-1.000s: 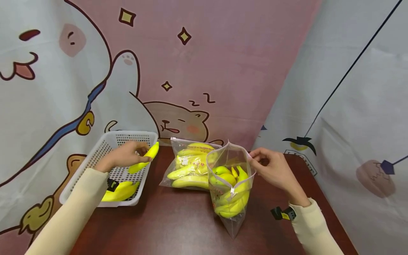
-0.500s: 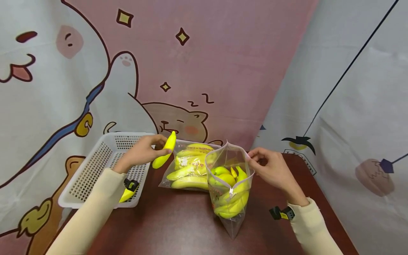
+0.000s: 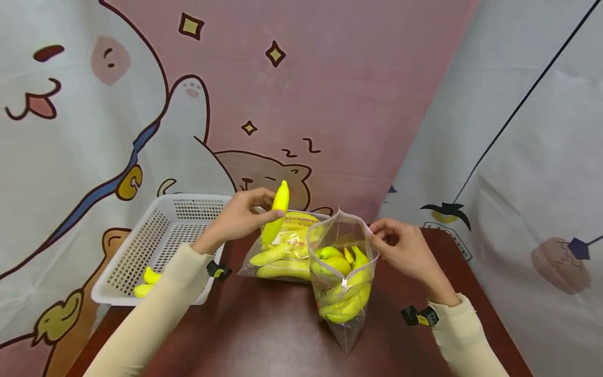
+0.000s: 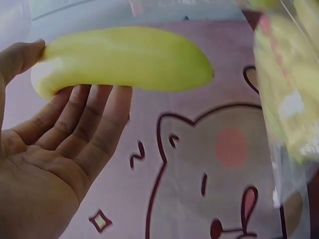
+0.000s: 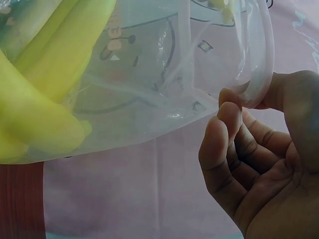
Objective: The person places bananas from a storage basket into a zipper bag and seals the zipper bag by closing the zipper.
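Yellow banana [image 3: 276,219] up in my left hand [image 3: 240,220], pinched between thumb and fingers, tip pointing up, held over the near edge of the flat bag [image 3: 282,246]. From the left wrist I see the fingers [image 4: 94,124] fairly straight under the fruit and the thumb on top of it.

My right hand [image 3: 402,251] pinches the rim of the open bag [image 3: 341,272], fingers [image 5: 224,134] curled on the plastic edge, keeping the mouth wide. That bag stands upright on the table [image 3: 264,335], several bananas already inside, sagging toward its bottom. The two hands are well apart, the open mouth between them.

Just behind and left of the open bag lies the flat bag, sealed as far as I can tell, stuffed with bananas and touching the standing one. It sits right under the banana I'm holding, between my left hand and the open mouth.

Further left, the white basket [image 3: 141,246] rests at the table's edge, with two small bananas [image 3: 146,280] showing past my left sleeve [image 3: 160,314], which crosses over its front corner. Cartoon cloth [image 3: 301,94] hangs behind everything.
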